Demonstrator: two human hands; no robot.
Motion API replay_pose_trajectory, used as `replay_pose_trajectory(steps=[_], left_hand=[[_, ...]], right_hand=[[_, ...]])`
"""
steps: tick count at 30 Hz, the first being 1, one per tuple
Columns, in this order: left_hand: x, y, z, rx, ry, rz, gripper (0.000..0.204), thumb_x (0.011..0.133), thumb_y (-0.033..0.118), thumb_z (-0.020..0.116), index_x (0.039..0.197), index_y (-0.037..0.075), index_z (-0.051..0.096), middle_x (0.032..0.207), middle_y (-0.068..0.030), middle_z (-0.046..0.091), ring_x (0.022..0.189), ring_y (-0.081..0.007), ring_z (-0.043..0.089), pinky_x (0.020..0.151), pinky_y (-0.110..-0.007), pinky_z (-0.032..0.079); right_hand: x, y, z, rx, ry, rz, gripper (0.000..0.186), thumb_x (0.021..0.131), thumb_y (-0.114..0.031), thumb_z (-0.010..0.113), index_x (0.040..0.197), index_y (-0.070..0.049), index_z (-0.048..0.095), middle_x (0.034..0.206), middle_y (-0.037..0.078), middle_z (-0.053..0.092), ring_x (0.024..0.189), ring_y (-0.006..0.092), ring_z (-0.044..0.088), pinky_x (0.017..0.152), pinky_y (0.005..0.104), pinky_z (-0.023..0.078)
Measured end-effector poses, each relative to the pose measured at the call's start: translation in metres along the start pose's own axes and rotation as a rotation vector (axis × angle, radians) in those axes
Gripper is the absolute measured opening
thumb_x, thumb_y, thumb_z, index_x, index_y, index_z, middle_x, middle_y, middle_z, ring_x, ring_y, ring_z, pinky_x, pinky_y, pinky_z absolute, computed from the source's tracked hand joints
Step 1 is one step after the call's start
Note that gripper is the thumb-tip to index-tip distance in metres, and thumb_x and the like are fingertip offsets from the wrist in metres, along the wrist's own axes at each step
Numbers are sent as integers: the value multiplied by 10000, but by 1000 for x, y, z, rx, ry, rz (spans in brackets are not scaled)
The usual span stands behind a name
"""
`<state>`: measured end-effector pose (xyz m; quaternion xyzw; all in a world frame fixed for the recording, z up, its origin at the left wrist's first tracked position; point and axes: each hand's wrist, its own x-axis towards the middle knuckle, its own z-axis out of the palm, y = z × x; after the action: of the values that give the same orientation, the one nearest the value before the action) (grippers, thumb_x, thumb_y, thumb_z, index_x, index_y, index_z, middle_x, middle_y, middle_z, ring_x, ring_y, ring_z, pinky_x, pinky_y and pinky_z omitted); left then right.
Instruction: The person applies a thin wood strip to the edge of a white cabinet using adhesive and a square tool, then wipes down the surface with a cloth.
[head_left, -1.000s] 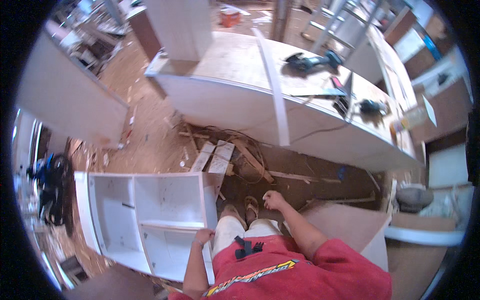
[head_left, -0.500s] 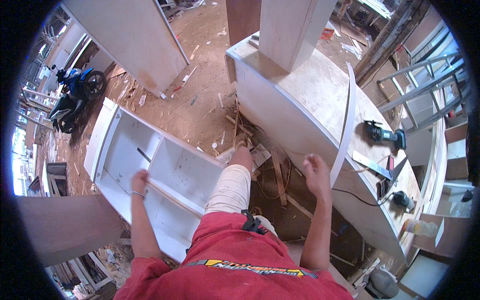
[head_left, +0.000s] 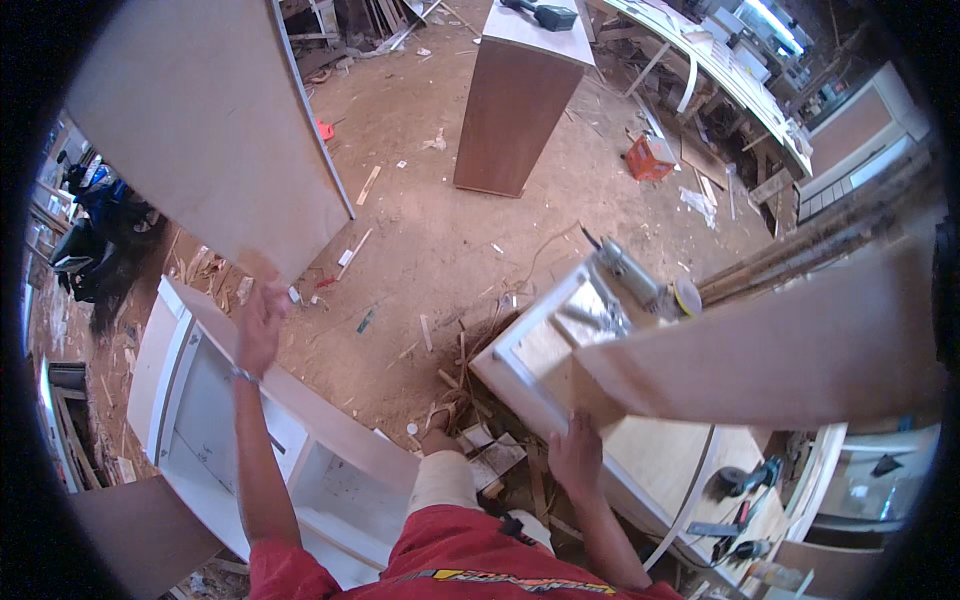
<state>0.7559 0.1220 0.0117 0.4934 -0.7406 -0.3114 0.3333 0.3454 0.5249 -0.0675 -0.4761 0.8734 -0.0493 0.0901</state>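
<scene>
My left hand (head_left: pixel 260 325) is raised over the edge of a low white cabinet (head_left: pixel 350 435) lying open side up, with two compartments showing. Its fingers are stretched out, slightly blurred, and hold nothing; the lower end of a tall pale panel (head_left: pixel 210 120) is near them. My right hand (head_left: pixel 577 458) is at the near lower corner of a long wooden box (head_left: pixel 770 335), which leans to the right over a white-sided cabinet (head_left: pixel 655 465). Blur and overlap hide whether the fingers grip the box.
A grey power tool (head_left: pixel 635 275) lies at the cabinet's far end. Another power tool (head_left: pixel 745 478) and a flat blade (head_left: pixel 712 529) lie nearer. Ahead stand a brown box (head_left: pixel 515 120) and an orange crate (head_left: pixel 650 158). Wood scraps litter the dirt floor; a motorcycle (head_left: pixel 95 225) is at left.
The view has tilted up and shifted. The wooden box stood upright on the cabinet and now leans right. My left hand has reached forward, and my right hand has come to the box's lower corner.
</scene>
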Motion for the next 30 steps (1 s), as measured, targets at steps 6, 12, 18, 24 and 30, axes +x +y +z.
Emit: replay_pose_trajectory(steps=[6,12,18,24,30], left_hand=[[-35,-77,-22,-233,-225,-594,380,1011,180,616,1351,24,546,1121,-94,685,964,-141,640,822,-287,517],[73,-46,-5,-239,-131,-635,338,1001,180,636,1306,40,590,1084,-91,700,949,-157,669,862,-292,528],[228,27,86,-232,-552,-278,361,977,193,667,1284,14,605,1117,-115,712,1019,-207,689,899,-323,532],[374,-8,180,399,-868,24,417,946,258,658,1272,0,626,1117,-212,714,1063,-270,693,950,-378,526],[476,-40,204,407,-1080,-424,430,927,285,619,1243,-5,650,1047,-238,723,1027,-364,698,921,-461,532]], right_hand=[[47,-51,-43,-58,-270,156,639,923,-339,620,1363,100,472,1375,323,524,1248,457,542,1059,515,445],[165,-144,-106,38,-838,-26,544,964,-447,561,1282,-7,577,1039,272,705,976,454,685,869,544,540],[285,-258,-79,339,-769,-151,512,980,-461,536,1278,-49,592,1003,279,706,954,450,687,846,553,533],[383,-274,-26,403,-801,66,493,974,-420,541,1272,-30,587,1069,258,705,1008,431,681,860,542,537],[482,-275,-90,482,-795,47,362,924,-351,585,1188,-133,706,1102,196,721,1006,408,689,860,529,544]])
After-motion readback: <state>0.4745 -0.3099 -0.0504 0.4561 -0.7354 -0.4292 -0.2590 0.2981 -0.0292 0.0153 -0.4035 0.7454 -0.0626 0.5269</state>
